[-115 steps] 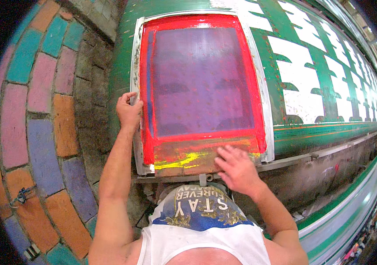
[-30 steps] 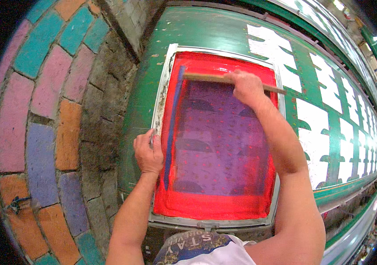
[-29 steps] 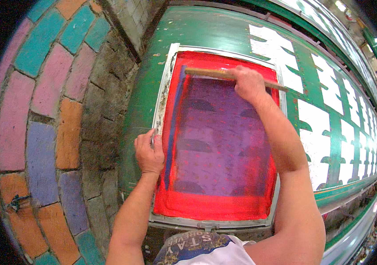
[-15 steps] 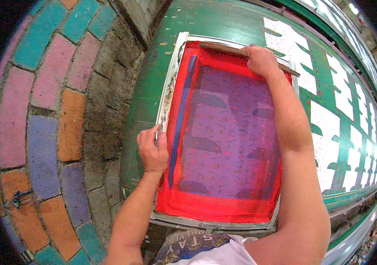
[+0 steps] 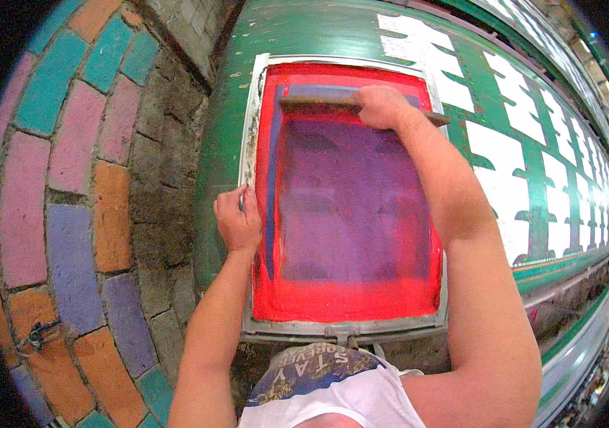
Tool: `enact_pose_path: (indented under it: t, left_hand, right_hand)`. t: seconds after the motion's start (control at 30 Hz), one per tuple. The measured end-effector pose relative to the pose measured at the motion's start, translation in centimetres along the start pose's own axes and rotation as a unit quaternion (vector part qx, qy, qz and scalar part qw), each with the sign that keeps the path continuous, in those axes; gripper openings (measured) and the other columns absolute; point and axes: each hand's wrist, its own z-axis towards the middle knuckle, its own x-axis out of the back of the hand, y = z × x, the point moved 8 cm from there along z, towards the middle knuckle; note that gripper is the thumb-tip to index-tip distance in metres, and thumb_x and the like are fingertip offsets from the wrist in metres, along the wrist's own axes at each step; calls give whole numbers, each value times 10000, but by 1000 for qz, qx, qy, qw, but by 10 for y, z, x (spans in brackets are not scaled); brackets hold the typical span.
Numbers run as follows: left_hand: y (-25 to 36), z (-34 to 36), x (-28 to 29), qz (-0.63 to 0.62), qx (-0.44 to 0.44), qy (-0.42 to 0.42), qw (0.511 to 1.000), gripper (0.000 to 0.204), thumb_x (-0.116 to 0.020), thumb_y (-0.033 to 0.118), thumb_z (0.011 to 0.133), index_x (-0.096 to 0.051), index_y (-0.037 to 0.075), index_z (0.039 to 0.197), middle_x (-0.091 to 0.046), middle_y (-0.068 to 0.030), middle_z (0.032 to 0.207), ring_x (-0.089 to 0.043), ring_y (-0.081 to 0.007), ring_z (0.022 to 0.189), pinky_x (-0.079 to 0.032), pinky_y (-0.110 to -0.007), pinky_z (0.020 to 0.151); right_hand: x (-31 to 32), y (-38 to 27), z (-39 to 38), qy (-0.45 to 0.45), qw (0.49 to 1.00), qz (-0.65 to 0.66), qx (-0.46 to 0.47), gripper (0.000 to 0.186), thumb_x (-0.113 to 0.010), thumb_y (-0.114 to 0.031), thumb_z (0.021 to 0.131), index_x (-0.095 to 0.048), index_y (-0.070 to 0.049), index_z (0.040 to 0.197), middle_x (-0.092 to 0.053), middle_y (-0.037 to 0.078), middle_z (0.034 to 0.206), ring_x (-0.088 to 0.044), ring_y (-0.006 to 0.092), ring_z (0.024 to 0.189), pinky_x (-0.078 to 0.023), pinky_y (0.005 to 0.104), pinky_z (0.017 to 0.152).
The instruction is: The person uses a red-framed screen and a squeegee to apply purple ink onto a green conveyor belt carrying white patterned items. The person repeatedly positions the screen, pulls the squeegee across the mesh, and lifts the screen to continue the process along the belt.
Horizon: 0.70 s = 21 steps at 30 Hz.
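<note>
A screen printing frame [image 5: 250,143] with pale, ink-stained edges lies flat before me. Its mesh [image 5: 354,207] looks purple in the middle, and red ink [image 5: 347,301] borders it. My right hand [image 5: 383,107] is closed over a long, dark-edged squeegee [image 5: 318,105], which lies across the mesh near the far end. The squeegee's right tip reaches over the frame's right side. At the left side of the frame, my left hand [image 5: 239,220] is closed on the edge, its thumb on top; some of its fingers are hidden.
Under the frame is a long green printing table [image 5: 304,32]. White cut pieces [image 5: 500,192] lie in rows along it to the right. Painted blocks [image 5: 76,257] cover the ground on the left, with a rough stone strip [image 5: 161,164] beside the table.
My right hand has drawn the squeegee from the far rim slightly toward me, exposing a band of mesh behind it. My left hand stays on the frame edge. The whole view has shifted.
</note>
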Motion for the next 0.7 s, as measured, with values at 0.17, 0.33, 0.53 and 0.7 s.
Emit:
enact_pose_path:
  t: [0.17,0.33,0.53,0.7]
  left_hand:
    - [-18,-1,-4,-23,43,-1,999,307,-708,303,1046,-814,45,1174,-759,-176,1116,-677,-403,1100,-520,-508,1025]
    - [-43,-3,-8,-107,95,22,990,317,-728,275,993,-831,52,1192,-799,-189,1142,-718,-404,1127,-541,-515,1044]
    - [-54,-7,-19,-84,63,3,994,286,-747,267,947,-865,75,1123,-805,-179,1188,-722,-384,1177,-542,-496,1090]
    - [-46,-1,-21,-49,60,-63,995,391,-772,284,869,-865,102,1202,-787,-218,1227,-706,-395,1209,-519,-517,1123]
  right_hand:
    - [-19,-55,-89,-14,1000,19,7,340,-664,-160,850,-831,-114,1143,-816,235,1098,-794,437,1075,-637,587,937]
    - [-41,-115,-178,-53,998,23,-19,368,-669,-144,846,-829,-143,1177,-815,227,1093,-799,422,1047,-637,588,933]
    - [-65,-182,-278,-63,997,41,-23,519,-688,-116,852,-804,-237,1343,-797,190,1138,-775,427,1064,-625,573,930]
    - [-75,-229,-351,-32,998,53,-15,505,-730,-93,835,-803,-209,1322,-781,149,1126,-773,394,1068,-634,553,920]
